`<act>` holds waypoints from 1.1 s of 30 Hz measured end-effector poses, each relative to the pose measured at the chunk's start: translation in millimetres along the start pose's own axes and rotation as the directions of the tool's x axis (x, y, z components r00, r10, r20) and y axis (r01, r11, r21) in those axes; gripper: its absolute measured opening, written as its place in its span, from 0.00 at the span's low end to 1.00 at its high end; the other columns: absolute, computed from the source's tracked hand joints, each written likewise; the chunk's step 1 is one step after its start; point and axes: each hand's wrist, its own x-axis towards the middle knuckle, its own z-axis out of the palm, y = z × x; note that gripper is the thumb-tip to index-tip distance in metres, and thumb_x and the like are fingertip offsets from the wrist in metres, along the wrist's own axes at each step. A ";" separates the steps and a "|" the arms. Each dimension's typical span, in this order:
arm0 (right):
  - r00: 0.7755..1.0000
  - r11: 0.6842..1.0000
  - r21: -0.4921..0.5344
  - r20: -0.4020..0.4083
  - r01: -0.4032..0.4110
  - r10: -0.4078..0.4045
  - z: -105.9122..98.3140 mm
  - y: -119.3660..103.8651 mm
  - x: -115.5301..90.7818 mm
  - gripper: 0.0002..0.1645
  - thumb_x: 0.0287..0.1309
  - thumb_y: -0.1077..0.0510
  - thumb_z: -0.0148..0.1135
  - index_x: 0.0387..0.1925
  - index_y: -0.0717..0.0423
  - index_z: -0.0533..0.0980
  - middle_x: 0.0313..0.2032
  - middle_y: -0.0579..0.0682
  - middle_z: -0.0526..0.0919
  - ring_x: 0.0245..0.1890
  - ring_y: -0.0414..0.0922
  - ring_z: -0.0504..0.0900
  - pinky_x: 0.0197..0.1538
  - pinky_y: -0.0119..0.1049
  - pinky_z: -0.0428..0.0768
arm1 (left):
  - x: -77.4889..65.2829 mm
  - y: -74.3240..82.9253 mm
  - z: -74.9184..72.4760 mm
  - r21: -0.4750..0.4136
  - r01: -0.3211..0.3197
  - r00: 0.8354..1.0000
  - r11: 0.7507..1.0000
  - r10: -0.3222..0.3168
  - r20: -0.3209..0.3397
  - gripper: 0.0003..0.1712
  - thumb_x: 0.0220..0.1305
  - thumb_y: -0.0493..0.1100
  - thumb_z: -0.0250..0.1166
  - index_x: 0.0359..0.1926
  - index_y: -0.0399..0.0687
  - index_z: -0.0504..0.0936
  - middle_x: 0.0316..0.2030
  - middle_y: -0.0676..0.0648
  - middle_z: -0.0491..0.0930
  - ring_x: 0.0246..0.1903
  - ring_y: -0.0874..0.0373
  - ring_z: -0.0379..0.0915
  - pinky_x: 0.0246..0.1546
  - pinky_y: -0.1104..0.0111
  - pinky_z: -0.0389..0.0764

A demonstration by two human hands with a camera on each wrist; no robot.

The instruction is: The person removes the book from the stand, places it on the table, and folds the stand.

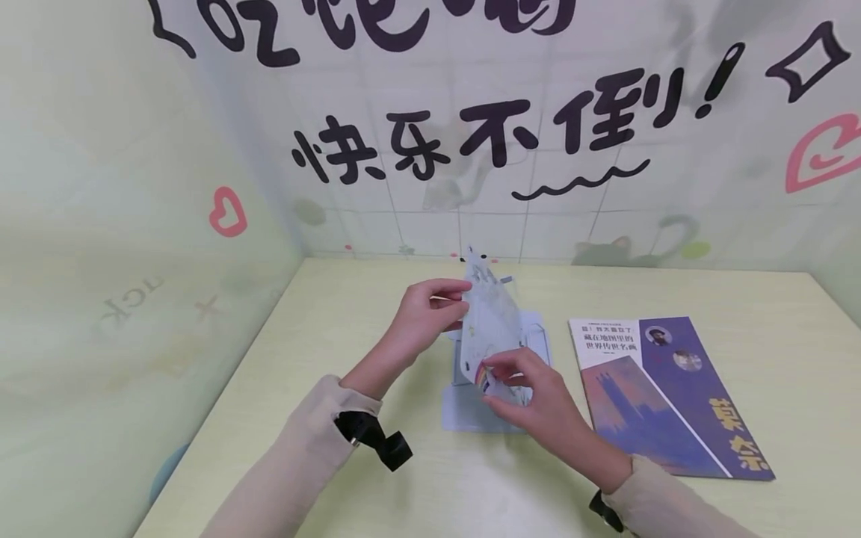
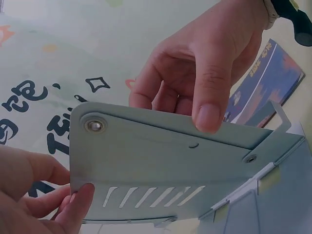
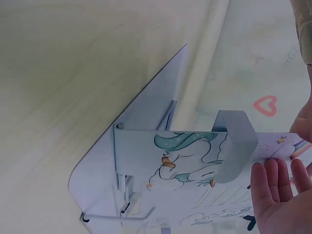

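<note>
A pale metal book stand has its panel raised on edge above a flat base. Cartoon figures and a rainbow decorate one face of the panel; the plain back has slots and rivets. My left hand pinches the panel's edge on the far side, thumb against the slotted back. With thumb and fingers, my right hand pinches the panel's long edge near the rainbow. In the left wrist view the right thumb lies over that edge.
Right of the stand lies a book with a purple cover, flat on the pale table. A printed wall covering rises behind the table and along its left side.
</note>
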 end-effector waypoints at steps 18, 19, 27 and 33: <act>0.983 0.989 -0.140 0.173 -0.039 0.063 45.8 8.6 8.3 0.19 0.45 0.63 0.72 0.43 0.57 0.81 0.35 0.45 0.74 0.33 0.39 0.72 0.34 0.28 0.74 | -11.3 -66.4 -44.9 -0.112 0.282 0.952 0.953 -0.293 -0.094 0.24 0.53 0.24 0.61 0.54 0.32 0.75 0.41 0.40 0.71 0.37 0.56 0.72 0.39 0.68 0.81; 0.980 0.986 -0.160 0.182 -0.048 0.077 47.9 8.5 9.0 0.19 0.45 0.63 0.72 0.43 0.57 0.81 0.35 0.45 0.74 0.32 0.39 0.71 0.33 0.28 0.73 | -11.2 -70.5 -47.2 -0.118 0.291 0.949 0.949 -0.302 -0.087 0.24 0.53 0.23 0.61 0.54 0.32 0.75 0.41 0.41 0.71 0.37 0.57 0.72 0.39 0.68 0.81; 0.950 0.939 -0.333 0.256 -0.088 0.180 59.4 8.2 14.2 0.19 0.44 0.61 0.72 0.43 0.56 0.82 0.35 0.43 0.74 0.31 0.38 0.70 0.30 0.28 0.70 | -8.6 -95.9 -59.2 -0.140 0.340 0.937 0.930 -0.347 -0.028 0.26 0.54 0.21 0.59 0.56 0.29 0.72 0.42 0.41 0.72 0.35 0.59 0.74 0.37 0.70 0.81; 0.931 0.915 -0.390 0.285 -0.107 0.230 65.3 9.1 14.9 0.19 0.43 0.62 0.72 0.42 0.57 0.82 0.33 0.43 0.73 0.30 0.37 0.69 0.27 0.26 0.68 | -7.5 -110.3 -61.8 -0.145 0.370 0.927 0.918 -0.375 -0.006 0.27 0.53 0.20 0.59 0.56 0.27 0.71 0.40 0.41 0.71 0.34 0.59 0.73 0.38 0.69 0.81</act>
